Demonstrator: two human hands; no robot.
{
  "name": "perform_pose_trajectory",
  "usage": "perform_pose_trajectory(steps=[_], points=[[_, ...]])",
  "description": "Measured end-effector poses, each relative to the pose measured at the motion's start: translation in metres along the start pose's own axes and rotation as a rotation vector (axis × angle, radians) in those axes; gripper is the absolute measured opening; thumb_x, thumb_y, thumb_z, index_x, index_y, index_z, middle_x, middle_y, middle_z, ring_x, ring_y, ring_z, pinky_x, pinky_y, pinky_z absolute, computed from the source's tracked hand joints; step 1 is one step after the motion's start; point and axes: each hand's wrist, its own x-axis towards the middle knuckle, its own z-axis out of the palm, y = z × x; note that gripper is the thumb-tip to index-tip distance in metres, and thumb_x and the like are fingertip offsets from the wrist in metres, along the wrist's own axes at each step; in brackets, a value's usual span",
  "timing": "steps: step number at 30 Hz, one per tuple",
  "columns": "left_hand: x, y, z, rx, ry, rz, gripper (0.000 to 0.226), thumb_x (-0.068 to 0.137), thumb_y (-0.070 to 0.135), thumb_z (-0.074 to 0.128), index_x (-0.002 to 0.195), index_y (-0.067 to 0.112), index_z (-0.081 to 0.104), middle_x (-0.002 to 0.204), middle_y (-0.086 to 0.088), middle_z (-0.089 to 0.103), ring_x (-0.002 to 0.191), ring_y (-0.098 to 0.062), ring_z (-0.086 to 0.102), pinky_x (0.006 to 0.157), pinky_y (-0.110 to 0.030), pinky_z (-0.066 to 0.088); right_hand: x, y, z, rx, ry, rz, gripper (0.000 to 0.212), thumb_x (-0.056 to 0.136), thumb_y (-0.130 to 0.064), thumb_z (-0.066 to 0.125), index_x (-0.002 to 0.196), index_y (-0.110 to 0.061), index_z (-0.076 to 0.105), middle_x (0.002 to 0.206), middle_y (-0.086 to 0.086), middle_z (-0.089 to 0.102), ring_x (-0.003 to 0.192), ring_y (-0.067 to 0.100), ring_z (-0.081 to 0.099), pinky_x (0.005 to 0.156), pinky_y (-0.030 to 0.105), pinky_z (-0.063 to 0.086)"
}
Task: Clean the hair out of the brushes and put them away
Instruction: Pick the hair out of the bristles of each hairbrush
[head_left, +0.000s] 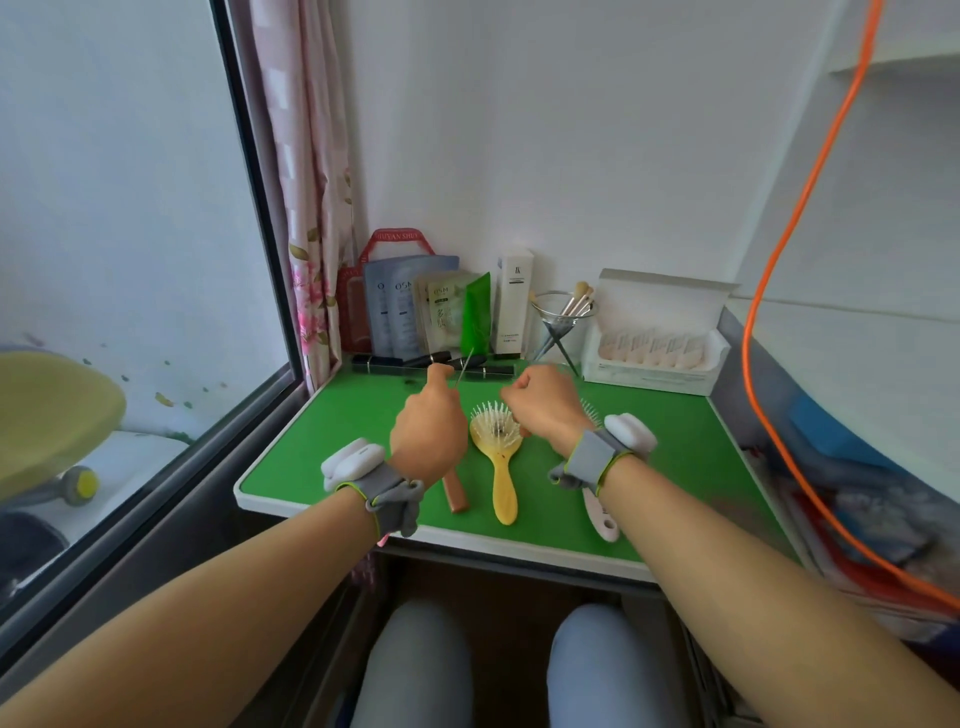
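Three brushes lie side by side on the green tabletop (322, 447). A yellow paddle brush (500, 457) is in the middle, bristles up. Left of it only the brown wooden handle (456, 493) of a second brush shows, under my left hand (428, 434). A white brush (602, 517) on the right is mostly hidden by my right wrist. My left hand is closed on a thin metal pick (464, 370) that points up and away. My right hand (540, 408) is a closed fist hovering over the yellow brush head; whether it pinches hair I cannot tell.
Along the back wall stand cosmetic sachets (410, 306), a green tube (477, 312), a white box (514, 304), a glass with makeup brushes (563, 312) and an open white box (657, 338). Dark pens (415, 362) lie behind my hands. An orange cable (779, 260) hangs at right; a window is at left.
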Motion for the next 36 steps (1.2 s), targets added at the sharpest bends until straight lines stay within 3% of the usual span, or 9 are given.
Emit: perform_pose_trajectory(steps=[3, 5, 7, 11, 15, 22, 31, 34, 36], points=[[-0.013, 0.004, 0.003, 0.006, -0.016, -0.011, 0.033, 0.101, 0.016, 0.031, 0.133, 0.016, 0.036, 0.104, -0.02, 0.062, 0.092, -0.039, 0.06, 0.082, -0.051, 0.052, -0.017, 0.012, -0.002, -0.07, -0.061, 0.055, 0.025, 0.085, -0.025, 0.054, 0.068, -0.007, 0.057, 0.061, 0.012, 0.061, 0.056, 0.026, 0.057, 0.069, 0.034, 0.055], [-0.02, 0.006, 0.005, 0.018, -0.024, -0.019, 0.032, 0.101, 0.016, 0.03, 0.132, 0.015, 0.036, 0.107, -0.02, 0.062, 0.095, -0.038, 0.059, 0.082, -0.049, 0.051, -0.026, 0.018, 0.0, -0.128, -0.103, 0.075, 0.033, 0.086, -0.03, 0.055, 0.062, -0.008, 0.055, 0.056, 0.007, 0.059, 0.051, 0.021, 0.055, 0.054, 0.026, 0.045], [-0.026, 0.007, 0.007, 0.024, -0.028, -0.026, 0.032, 0.101, 0.015, 0.03, 0.133, 0.015, 0.036, 0.109, -0.02, 0.061, 0.097, -0.038, 0.059, 0.082, -0.049, 0.051, -0.034, 0.026, 0.005, -0.184, -0.132, 0.088, 0.037, 0.087, -0.034, 0.057, 0.06, -0.01, 0.05, 0.058, 0.004, 0.054, 0.057, 0.023, 0.054, 0.048, 0.024, 0.035], [-0.036, 0.006, 0.007, 0.039, -0.028, -0.03, 0.033, 0.1, 0.013, 0.028, 0.132, 0.014, 0.036, 0.114, -0.021, 0.057, 0.101, -0.037, 0.056, 0.083, -0.048, 0.049, -0.045, 0.034, 0.019, -0.261, -0.163, 0.065, 0.038, 0.085, -0.04, 0.058, 0.059, -0.015, 0.047, 0.061, 0.001, 0.048, 0.064, 0.025, 0.053, 0.046, 0.026, 0.031], [-0.037, 0.001, 0.003, 0.042, -0.026, -0.039, 0.033, 0.1, 0.012, 0.029, 0.132, 0.013, 0.037, 0.117, -0.02, 0.056, 0.091, -0.037, 0.06, 0.082, -0.049, 0.049, -0.051, 0.033, 0.029, -0.323, -0.156, 0.069, 0.042, 0.082, -0.049, 0.061, 0.058, -0.016, 0.05, 0.059, 0.0, 0.052, 0.052, 0.017, 0.048, 0.045, 0.024, 0.031], [-0.036, -0.007, 0.0, 0.003, -0.005, -0.037, 0.032, 0.101, 0.019, 0.028, 0.132, 0.012, 0.036, 0.116, -0.02, 0.058, 0.096, -0.037, 0.059, 0.082, -0.046, 0.047, -0.051, 0.028, 0.033, -0.325, -0.108, 0.107, 0.035, 0.08, -0.039, 0.063, 0.058, -0.015, 0.051, 0.058, 0.0, 0.052, 0.049, 0.016, 0.047, 0.044, 0.023, 0.03], [-0.029, -0.009, -0.004, -0.056, -0.021, -0.059, 0.034, 0.1, 0.024, 0.036, 0.132, 0.013, 0.035, 0.106, -0.016, 0.064, 0.091, -0.034, 0.062, 0.084, -0.048, 0.051, -0.04, 0.028, 0.024, -0.027, 0.069, 0.149, 0.04, 0.08, -0.039, 0.065, 0.055, -0.011, 0.051, 0.053, 0.003, 0.054, 0.056, 0.024, 0.058, 0.052, 0.028, 0.04], [-0.028, -0.011, -0.003, -0.058, -0.018, -0.05, 0.033, 0.1, 0.022, 0.036, 0.132, 0.013, 0.035, 0.103, -0.016, 0.065, 0.088, -0.033, 0.062, 0.082, -0.048, 0.052, -0.037, 0.029, 0.02, 0.214, 0.111, 0.17, 0.04, 0.084, -0.027, 0.063, 0.05, -0.012, 0.049, 0.04, 0.001, 0.054, 0.047, 0.02, 0.067, 0.046, 0.026, 0.046], [-0.028, -0.012, -0.002, -0.052, -0.009, -0.031, 0.032, 0.1, 0.021, 0.036, 0.131, 0.014, 0.036, 0.101, -0.015, 0.065, 0.086, -0.033, 0.063, 0.081, -0.049, 0.052, -0.037, 0.029, 0.019, 0.442, 0.095, 0.203, 0.029, 0.089, -0.018, 0.06, 0.064, -0.006, 0.053, 0.049, 0.008, 0.06, 0.04, 0.017, 0.065, 0.039, 0.024, 0.049]])
